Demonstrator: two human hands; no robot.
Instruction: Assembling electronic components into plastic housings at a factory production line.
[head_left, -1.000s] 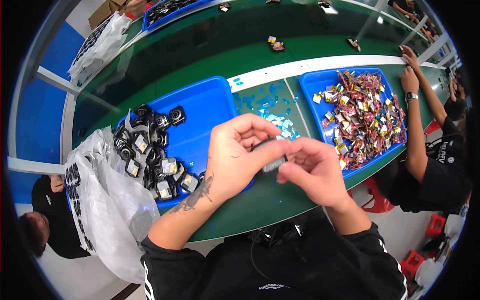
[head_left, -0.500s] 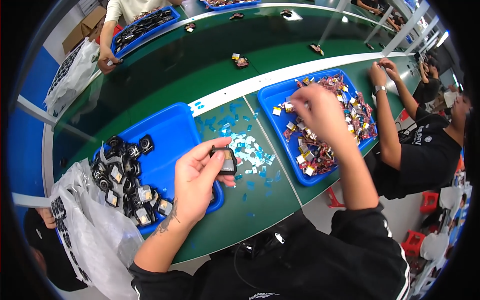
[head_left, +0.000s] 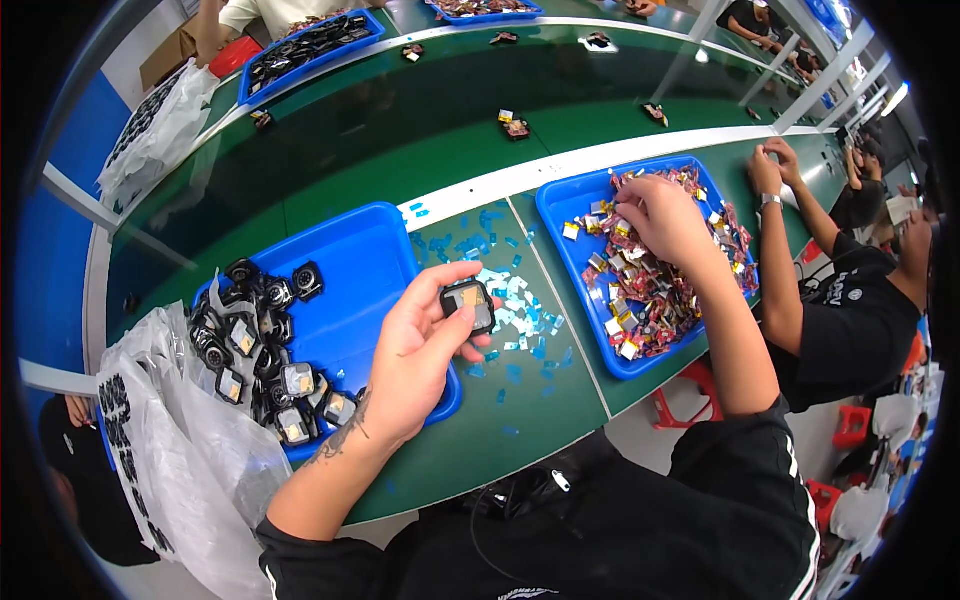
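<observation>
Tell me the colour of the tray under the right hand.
Blue tray, seen in the head view.

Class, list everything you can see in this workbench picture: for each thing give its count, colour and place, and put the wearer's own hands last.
Small square part: one, black with a pale face, held in the left hand.
Left tray: one, blue, in front of the person, holding many black parts at its left end.
Right tray: one, blue, to the right, heaped with small silver, red and yellow pieces.
Film scraps: many, light blue, on the bench between the trays.
Bench: one, green with a white stripe.
Plastic bag: one, clear, lower left.
Co-worker's arm: one, far right.
Left hand: holds the square part.
Right hand: in the right tray's pieces.
</observation>
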